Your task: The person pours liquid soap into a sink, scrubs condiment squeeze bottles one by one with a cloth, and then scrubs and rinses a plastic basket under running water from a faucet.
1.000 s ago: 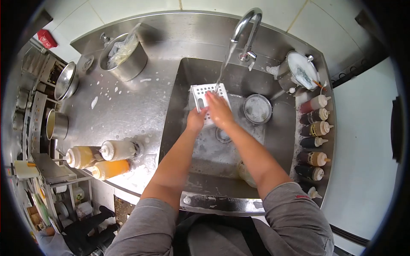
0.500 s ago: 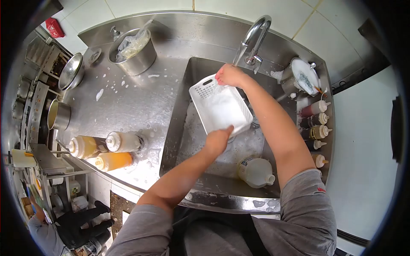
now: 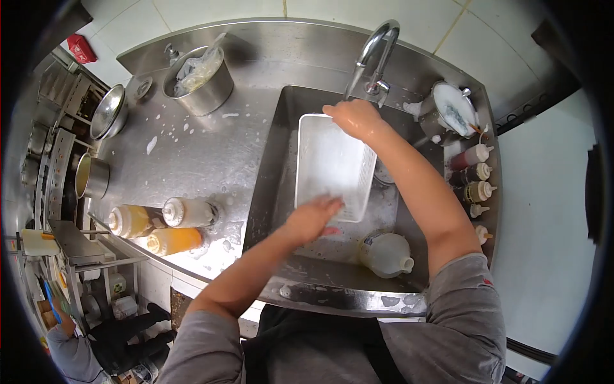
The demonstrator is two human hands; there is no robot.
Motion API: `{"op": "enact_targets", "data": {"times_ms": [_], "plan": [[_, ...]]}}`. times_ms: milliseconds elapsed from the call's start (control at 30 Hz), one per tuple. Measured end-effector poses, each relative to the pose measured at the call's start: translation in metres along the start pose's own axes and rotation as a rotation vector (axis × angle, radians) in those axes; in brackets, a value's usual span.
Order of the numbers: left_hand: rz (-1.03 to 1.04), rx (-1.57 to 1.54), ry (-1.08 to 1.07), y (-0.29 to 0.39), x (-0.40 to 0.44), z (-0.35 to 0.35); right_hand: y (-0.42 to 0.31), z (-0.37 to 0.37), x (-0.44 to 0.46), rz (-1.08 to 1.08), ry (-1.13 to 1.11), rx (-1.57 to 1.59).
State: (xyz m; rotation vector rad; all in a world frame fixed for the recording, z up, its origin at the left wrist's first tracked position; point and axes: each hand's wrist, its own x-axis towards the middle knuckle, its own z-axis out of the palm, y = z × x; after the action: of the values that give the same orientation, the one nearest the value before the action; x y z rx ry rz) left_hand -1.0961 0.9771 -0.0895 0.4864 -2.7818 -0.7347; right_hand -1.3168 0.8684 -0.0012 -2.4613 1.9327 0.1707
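A white plastic basket [image 3: 332, 153] with perforated sides is held over the sink [image 3: 268, 160], beneath the chrome faucet [image 3: 377, 54]. My right hand [image 3: 358, 118] is closed on its upper rim, close to the spout. At the basket's lower end, my left hand [image 3: 313, 219] is blurred by motion; its fingers look spread, and I see nothing gripped in them. A translucent jug [image 3: 385, 255] lies in the sink to the right of my left hand.
Squeeze bottles [image 3: 174, 241] stand on the left counter, with a steel pot [image 3: 208, 89] holding a plastic bag behind. A foamy pot [image 3: 453, 109] and several sauce bottles [image 3: 473, 174] line the right edge. Another person [image 3: 77, 349] is at lower left.
The basket has turned more upright in view, its inside now facing me. My left hand has come off its lower edge and moved slightly down and left. My right hand keeps hold of the rim.
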Motion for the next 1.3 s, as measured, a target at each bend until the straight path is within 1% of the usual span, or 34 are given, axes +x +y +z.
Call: {"op": "enact_targets", "data": {"times_ms": [33,67,100,133,200,233,267,300,367,400,467,533,600,633,667,700,733,800,833,867,933,967,1000,1033,1067,1100,1133,1233,1300], "plan": [[-0.040,0.047,0.172,-0.006,0.013,-0.011,0.001,-0.007,-0.010,0.007,0.000,-0.005],[-0.083,0.091,0.342,-0.012,0.030,-0.024,0.001,-0.014,-0.023,0.051,0.046,-0.033],[-0.129,0.131,0.538,-0.017,0.053,-0.040,0.001,-0.018,-0.032,0.093,0.092,-0.062],[-0.176,0.170,0.734,-0.023,0.078,-0.056,0.001,-0.017,-0.037,0.098,0.089,-0.066],[-0.152,0.231,0.788,-0.034,0.122,-0.083,0.005,-0.012,-0.046,0.191,0.228,0.038],[-0.148,0.160,0.698,-0.048,0.144,-0.086,0.008,-0.005,-0.048,0.198,0.224,0.032],[-0.145,0.090,0.606,-0.058,0.162,-0.087,0.011,0.006,-0.048,0.174,0.406,0.100],[-0.142,0.084,0.603,-0.056,0.176,-0.094,0.014,0.014,-0.049,0.149,0.589,0.170],[-0.270,0.082,0.284,-0.043,0.199,-0.110,0.014,0.019,-0.056,0.170,0.607,0.219],[-0.264,0.086,0.279,-0.040,0.203,-0.113,0.014,0.021,-0.060,0.185,0.628,0.270],[0.109,0.210,0.243,-0.040,0.212,-0.111,0.017,0.022,-0.068,0.217,0.605,0.296],[0.137,0.166,0.219,-0.052,0.209,-0.118,0.019,0.025,-0.073,0.252,0.577,0.319],[0.165,0.121,0.199,-0.054,0.211,-0.116,0.016,0.030,-0.070,0.181,0.649,0.274],[-0.067,0.122,0.116,-0.042,0.208,-0.123,0.014,0.028,-0.067,0.158,0.706,0.236],[-0.301,0.124,0.034,-0.034,0.207,-0.128,0.012,0.025,-0.065,0.157,0.708,0.237],[-0.161,0.299,0.112,-0.037,0.209,-0.117,0.012,0.020,-0.063,0.199,0.641,0.271],[-0.161,0.303,0.111,-0.035,0.208,-0.118,0.011,0.017,-0.061,0.241,0.573,0.306],[-0.170,0.417,0.131,-0.030,0.202,-0.116,0.012,0.018,-0.054,0.206,0.574,0.272],[-0.210,0.501,0.116,-0.030,0.198,-0.124,0.013,0.018,-0.049,0.169,0.573,0.237],[-0.212,0.504,0.116,-0.034,0.192,-0.133,0.011,0.014,-0.045,0.166,0.576,0.239],[-0.275,0.598,-0.019,-0.041,0.179,-0.149,0.006,0.004,-0.034,0.049,0.572,0.228],[-0.279,0.602,-0.021,-0.044,0.175,-0.156,0.006,-0.002,-0.027,0.076,0.487,0.236],[-0.337,0.637,-0.061,-0.046,0.172,-0.163,0.007,-0.008,-0.022,0.074,0.490,0.242],[-0.396,0.669,-0.101,-0.046,0.169,-0.168,0.006,-0.017,-0.018,0.150,0.414,0.331],[-0.401,0.672,-0.105,-0.046,0.166,-0.172,0.005,-0.023,-0.014,0.224,0.335,0.420],[-0.440,0.656,-0.081,-0.045,0.163,-0.177,0.005,-0.025,-0.007,0.252,0.335,0.547],[-0.478,0.639,-0.055,-0.045,0.161,-0.180,0.008,-0.023,-0.002,0.250,0.336,0.550],[-0.494,0.648,-0.044,-0.042,0.156,-0.192,0.012,-0.016,0.010,0.219,0.298,0.603],[-0.496,0.650,-0.032,-0.038,0.156,-0.198,0.013,-0.013,0.012,0.309,0.260,0.599]]}}
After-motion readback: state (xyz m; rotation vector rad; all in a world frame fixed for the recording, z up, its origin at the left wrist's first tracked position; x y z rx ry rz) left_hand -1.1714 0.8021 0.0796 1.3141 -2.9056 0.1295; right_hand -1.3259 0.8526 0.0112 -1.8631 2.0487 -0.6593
